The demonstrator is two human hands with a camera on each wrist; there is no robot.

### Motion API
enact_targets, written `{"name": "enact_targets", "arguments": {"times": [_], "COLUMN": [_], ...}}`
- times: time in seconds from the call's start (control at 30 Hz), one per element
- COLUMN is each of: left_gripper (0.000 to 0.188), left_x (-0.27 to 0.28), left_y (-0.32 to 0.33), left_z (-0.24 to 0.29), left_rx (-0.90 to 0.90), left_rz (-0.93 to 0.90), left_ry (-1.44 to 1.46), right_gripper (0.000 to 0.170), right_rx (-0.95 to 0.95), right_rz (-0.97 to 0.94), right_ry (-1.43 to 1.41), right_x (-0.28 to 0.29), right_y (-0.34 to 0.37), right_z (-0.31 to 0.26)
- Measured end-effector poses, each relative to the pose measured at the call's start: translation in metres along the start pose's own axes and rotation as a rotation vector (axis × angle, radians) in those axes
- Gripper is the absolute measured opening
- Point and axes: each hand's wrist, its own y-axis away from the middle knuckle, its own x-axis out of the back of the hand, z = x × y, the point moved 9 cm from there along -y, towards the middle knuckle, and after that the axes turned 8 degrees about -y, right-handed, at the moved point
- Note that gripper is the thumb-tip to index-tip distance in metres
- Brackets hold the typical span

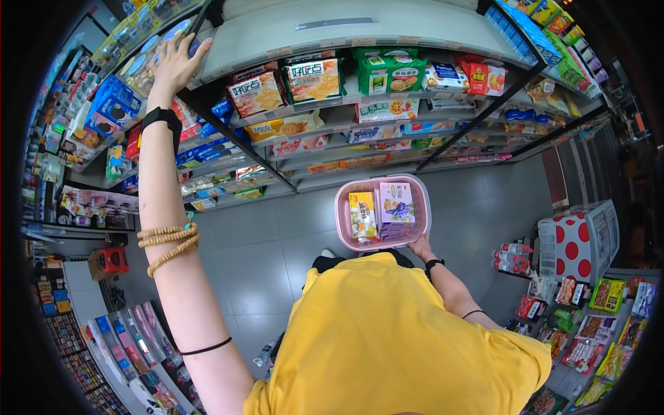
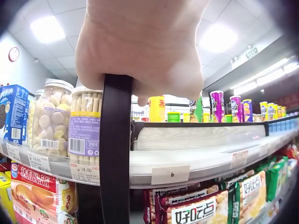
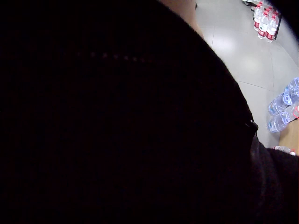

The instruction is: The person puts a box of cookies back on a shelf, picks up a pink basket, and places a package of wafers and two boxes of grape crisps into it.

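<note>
My left hand [image 1: 174, 66] is raised at the upper left with its fingers spread, beside the lidded jars on the shelf. In the left wrist view that hand [image 2: 140, 51] overlaps the top of a black shelf upright [image 2: 117, 149]. A jar of stick biscuits [image 2: 85, 126] and a jar of round biscuits [image 2: 50, 119] stand just left of the upright. Low in front of the body, my right hand [image 1: 420, 245] grips the pink shopping basket [image 1: 344, 225] at its near right corner. Inside lie a yellow box [image 1: 362, 214] and several purple grape-pictured boxes [image 1: 397, 202]. Dark cloth fills most of the right wrist view.
Shelves of packaged biscuits [image 1: 312, 79] run across the front, below a pale top shelf [image 1: 263, 31]. Snack packs [image 1: 591, 339] fill a rack at the lower right. Red-capped bottles [image 1: 512, 257] and a red-dotted white cabinet [image 1: 577, 242] stand on the right. Grey tiled floor [image 1: 256, 277] lies between.
</note>
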Motion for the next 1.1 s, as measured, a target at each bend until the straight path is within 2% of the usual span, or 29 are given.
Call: {"name": "enact_targets", "arguments": {"times": [0.13, 0.23, 0.33, 0.43, 0.53, 0.83, 0.93, 1.03, 1.1], "left_gripper": [0.086, 0.074, 0.074, 0.088, 0.088, 0.087, 0.087, 0.086, 0.086], "left_x": [-0.001, 0.001, -0.001, -0.003, 0.001, 0.006, 0.007, 0.006, 0.003], "left_y": [0.000, 0.002, 0.000, -0.001, 0.001, 0.002, 0.003, 0.002, 0.002], "left_z": [0.000, 0.003, 0.003, 0.000, 0.000, 0.002, 0.003, 0.002, 0.001], "left_rx": [-0.018, -0.011, -0.031, -0.025, -0.010, 0.000, 0.017, 0.012, -0.004], "left_rz": [0.029, 0.022, 0.027, 0.028, 0.037, -0.011, -0.034, -0.015, -0.020], "left_ry": [0.010, -0.051, -0.075, -0.019, 0.008, 0.000, 0.013, 0.007, -0.002], "right_gripper": [0.083, 0.087, 0.088, 0.088, 0.078, 0.063, 0.063, 0.078, 0.078], "right_rx": [0.020, -0.017, 0.000, -0.003, 0.037, 0.080, 0.086, 0.047, 0.037], "right_rz": [0.095, 0.048, 0.034, 0.049, 0.109, 0.149, 0.149, 0.047, 0.029], "right_ry": [-0.068, -0.051, -0.032, -0.040, -0.098, -0.059, -0.051, 0.008, 0.000], "right_x": [0.001, 0.007, 0.007, 0.001, -0.003, -0.010, -0.006, -0.006, 0.005], "right_y": [-0.002, 0.007, 0.007, -0.003, -0.010, -0.022, -0.015, -0.010, 0.006], "right_z": [0.003, -0.004, -0.006, 0.005, 0.013, 0.022, 0.016, 0.010, -0.004]}}
